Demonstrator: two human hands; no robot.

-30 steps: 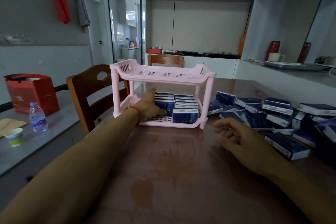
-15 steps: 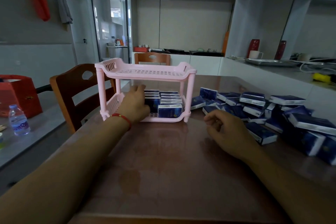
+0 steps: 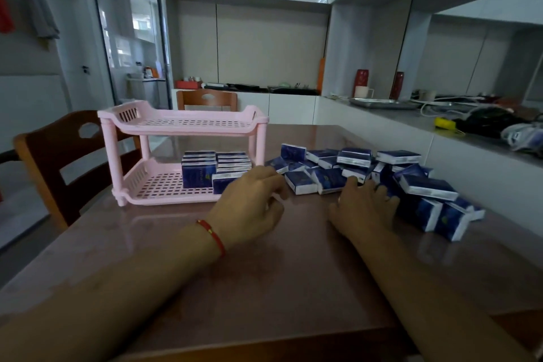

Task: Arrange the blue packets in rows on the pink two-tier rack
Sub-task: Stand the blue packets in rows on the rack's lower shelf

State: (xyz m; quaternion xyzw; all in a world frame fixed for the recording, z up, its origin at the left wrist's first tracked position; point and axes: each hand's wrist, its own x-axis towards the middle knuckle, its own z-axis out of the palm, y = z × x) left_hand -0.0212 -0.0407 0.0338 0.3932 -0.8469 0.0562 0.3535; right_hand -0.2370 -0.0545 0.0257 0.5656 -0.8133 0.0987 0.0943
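The pink two-tier rack [image 3: 164, 182] stands on the table at left of centre. Its top tier is bare. On the right half of the lower tier stand two rows of blue packets [image 3: 199, 173]. A loose heap of blue packets [image 3: 364, 167] lies on the table to the right of the rack. My left hand [image 3: 249, 203], with a red string on the wrist, hovers in front of the rack's right front leg, fingers curled, holding nothing. My right hand [image 3: 364, 209] rests palm down at the near edge of the heap, fingertips touching a packet, gripping none.
The brown glossy table [image 3: 264, 279] stretches toward me. Two wooden chairs [image 3: 61, 156] stand left of and behind the rack. A grey counter [image 3: 458, 138] with a cable, a tray and cups runs along the right.
My left hand has come out of the rack's lower tier and moved right, in front of the rack. My right hand has slid forward to the heap. The camera has turned to the right.
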